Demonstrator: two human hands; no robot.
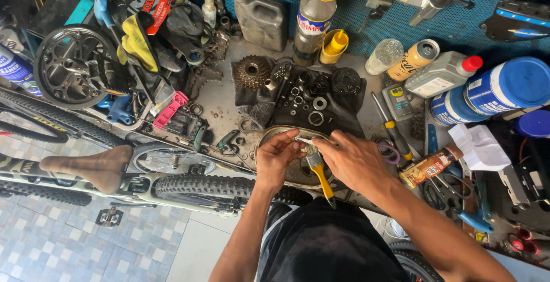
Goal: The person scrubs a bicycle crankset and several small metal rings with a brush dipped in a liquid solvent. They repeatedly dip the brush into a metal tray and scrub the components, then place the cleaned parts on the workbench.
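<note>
My left hand (277, 157) and my right hand (350, 159) meet over the round metal pan (274, 133) at the front edge of the bench. The fingers of both hands are closed on a thin metal rod (305, 140), each at one end. My right hand also grips a small brush with yellow handle (321, 174), its bristles near the rod. I judge the cleaning is in the middle: many rings and small parts (312, 101) already lie on the dark cloth behind the pan, next to a sprocket cassette (251, 72).

At the back stand a grey square canister (262, 19), a tall clear bottle with blue label (313, 25) and a yellow bottle (333, 46). On the right lie blue cylindrical cans with white labels (492, 91) and a grey bottle with red cap (444, 74).
</note>
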